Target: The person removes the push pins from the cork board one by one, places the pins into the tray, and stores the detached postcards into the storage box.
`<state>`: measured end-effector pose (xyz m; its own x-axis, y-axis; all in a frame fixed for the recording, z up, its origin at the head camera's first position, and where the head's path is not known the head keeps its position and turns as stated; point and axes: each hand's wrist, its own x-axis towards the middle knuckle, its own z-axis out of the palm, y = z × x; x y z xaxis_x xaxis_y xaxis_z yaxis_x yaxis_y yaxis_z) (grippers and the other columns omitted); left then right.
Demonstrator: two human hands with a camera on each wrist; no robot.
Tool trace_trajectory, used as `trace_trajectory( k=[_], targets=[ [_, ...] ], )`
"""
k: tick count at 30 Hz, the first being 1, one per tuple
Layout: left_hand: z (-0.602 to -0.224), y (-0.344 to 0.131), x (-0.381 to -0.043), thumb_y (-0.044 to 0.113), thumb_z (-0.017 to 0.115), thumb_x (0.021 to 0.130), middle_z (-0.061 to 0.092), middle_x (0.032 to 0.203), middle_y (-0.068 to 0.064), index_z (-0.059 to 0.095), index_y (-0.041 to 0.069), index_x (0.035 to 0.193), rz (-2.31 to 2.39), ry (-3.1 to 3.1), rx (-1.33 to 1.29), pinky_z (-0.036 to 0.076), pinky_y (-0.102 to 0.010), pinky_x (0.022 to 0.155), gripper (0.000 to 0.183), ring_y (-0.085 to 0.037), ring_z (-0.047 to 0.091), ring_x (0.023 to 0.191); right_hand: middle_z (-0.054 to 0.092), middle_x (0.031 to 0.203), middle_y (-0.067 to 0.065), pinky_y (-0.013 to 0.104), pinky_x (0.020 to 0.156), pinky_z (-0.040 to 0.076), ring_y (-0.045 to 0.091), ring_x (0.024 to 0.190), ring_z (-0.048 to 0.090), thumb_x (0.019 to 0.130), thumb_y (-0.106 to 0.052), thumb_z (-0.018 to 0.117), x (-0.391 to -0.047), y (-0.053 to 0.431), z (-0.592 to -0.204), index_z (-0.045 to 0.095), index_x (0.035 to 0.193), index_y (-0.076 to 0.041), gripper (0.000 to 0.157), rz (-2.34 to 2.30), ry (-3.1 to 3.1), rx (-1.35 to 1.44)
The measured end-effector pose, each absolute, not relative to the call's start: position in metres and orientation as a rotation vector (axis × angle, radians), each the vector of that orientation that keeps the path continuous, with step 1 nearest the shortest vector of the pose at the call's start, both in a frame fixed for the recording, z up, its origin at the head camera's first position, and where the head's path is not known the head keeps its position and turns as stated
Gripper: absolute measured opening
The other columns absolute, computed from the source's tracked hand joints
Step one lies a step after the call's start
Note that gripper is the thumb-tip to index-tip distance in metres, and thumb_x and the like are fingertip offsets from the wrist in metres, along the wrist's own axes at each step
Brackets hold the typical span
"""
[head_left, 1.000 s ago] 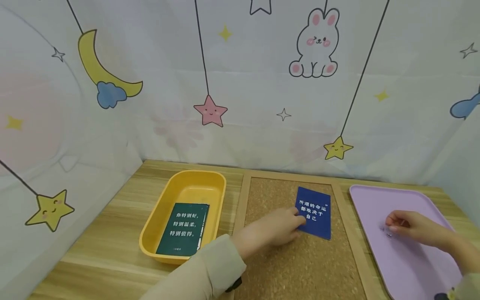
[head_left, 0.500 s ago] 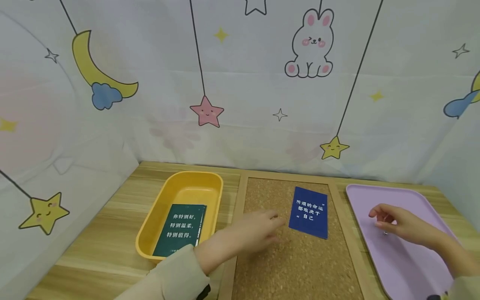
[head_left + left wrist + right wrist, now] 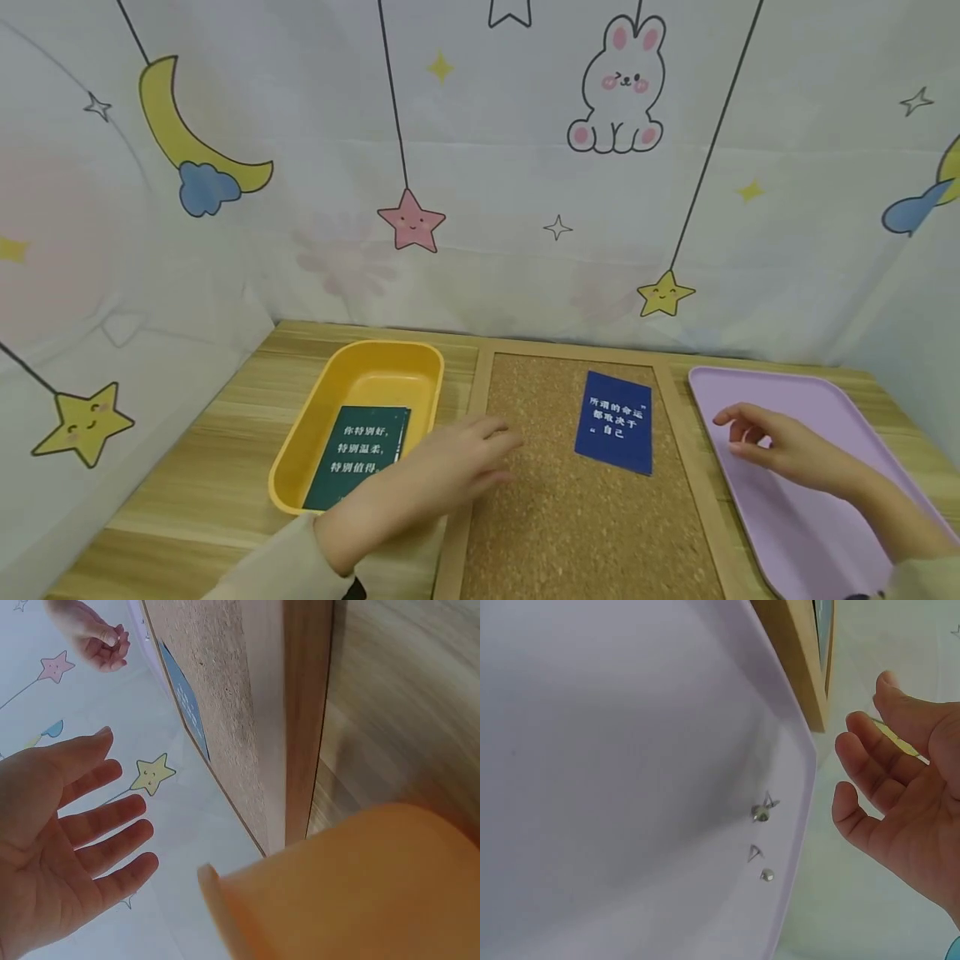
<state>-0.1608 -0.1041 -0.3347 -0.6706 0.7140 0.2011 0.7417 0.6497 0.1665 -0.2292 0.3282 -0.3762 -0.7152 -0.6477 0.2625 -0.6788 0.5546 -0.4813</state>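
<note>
A dark blue card (image 3: 614,422) with white writing lies on the cork board (image 3: 577,521), towards its far right. My left hand (image 3: 442,467) hovers over the board's left frame, beside the yellow tub (image 3: 281,471). Its fingers are spread and loosely bent in the left wrist view, with nothing in them. Inside the tub lies a dark green card (image 3: 360,450) with white writing. My right hand (image 3: 787,446) hangs above the purple tray (image 3: 825,517), fingers loosely curled, and no thing shows in it. Several silver thumbtacks (image 3: 760,814) lie on that tray in the right wrist view.
The board has a raised wooden frame (image 3: 701,500) and stands between the tub and the tray on a wood-grain table (image 3: 202,479). A white printed curtain (image 3: 495,283) closes off the back and the sides.
My left hand has moved left, away from the blue card towards the tub. My right hand has lifted off the tray's surface and shifted slightly left, its fingers loosening.
</note>
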Motion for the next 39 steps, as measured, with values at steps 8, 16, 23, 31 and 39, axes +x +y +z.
trace_trajectory(
  k=[8, 16, 23, 31, 39],
  targets=[
    [-0.331, -0.125, -0.153, 0.019, 0.066, 0.088, 0.056, 0.122, -0.007, 0.055, 0.013, 0.126, -0.401, -2.687, -1.15, 0.048, -0.033, 0.09, 0.04, -0.021, 0.056, 0.108, 0.054, 0.082, -0.008, 0.022, 0.059, 0.044, 0.003, 0.073, 0.051, 0.083, 0.006, 0.063, -0.225, 0.311, -0.372, 0.054, 0.108, 0.001, 0.027, 0.915, -2.714, 1.211],
    [-0.328, -0.156, -0.142, 0.016, 0.067, 0.086, 0.053, 0.126, -0.009, 0.049, 0.013, 0.132, -0.454, -2.644, -1.022, 0.047, -0.039, 0.09, 0.049, -0.024, 0.054, 0.111, 0.052, 0.086, -0.003, 0.023, 0.06, 0.045, 0.003, 0.077, 0.052, 0.084, 0.004, 0.063, -0.222, 0.295, -0.373, 0.051, 0.115, 0.005, 0.033, 0.951, -2.692, 1.207],
    [-0.334, -0.181, -0.133, 0.015, 0.071, 0.083, 0.054, 0.125, -0.007, 0.053, 0.013, 0.13, -0.498, -2.646, -0.897, 0.049, -0.039, 0.085, 0.05, -0.025, 0.055, 0.109, 0.054, 0.086, 0.005, 0.023, 0.061, 0.046, 0.003, 0.078, 0.052, 0.084, 0.004, 0.063, -0.223, 0.281, -0.377, 0.052, 0.113, 0.005, 0.031, 0.99, -2.659, 1.266],
    [-0.347, -0.218, -0.124, 0.006, 0.076, 0.074, 0.057, 0.12, -0.009, 0.06, 0.012, 0.119, -0.525, -2.538, -0.775, 0.052, -0.044, 0.078, 0.048, -0.029, 0.058, 0.104, 0.06, 0.096, 0.009, 0.025, 0.068, 0.049, 0.007, 0.084, 0.055, 0.087, 0.001, 0.06, -0.225, 0.267, -0.376, 0.052, 0.116, 0.005, 0.03, 1.034, -2.702, 1.304],
    [-0.351, -0.246, -0.119, 0.002, 0.077, 0.072, 0.059, 0.115, -0.013, 0.064, 0.01, 0.112, -0.596, -2.548, -0.57, 0.051, -0.05, 0.077, 0.043, -0.035, 0.059, 0.1, 0.06, 0.103, 0.011, 0.027, 0.072, 0.05, 0.017, 0.086, 0.056, 0.09, -0.004, 0.059, -0.226, 0.256, -0.374, 0.054, 0.115, 0.002, 0.027, 1.012, -2.764, 1.308]
  ],
)
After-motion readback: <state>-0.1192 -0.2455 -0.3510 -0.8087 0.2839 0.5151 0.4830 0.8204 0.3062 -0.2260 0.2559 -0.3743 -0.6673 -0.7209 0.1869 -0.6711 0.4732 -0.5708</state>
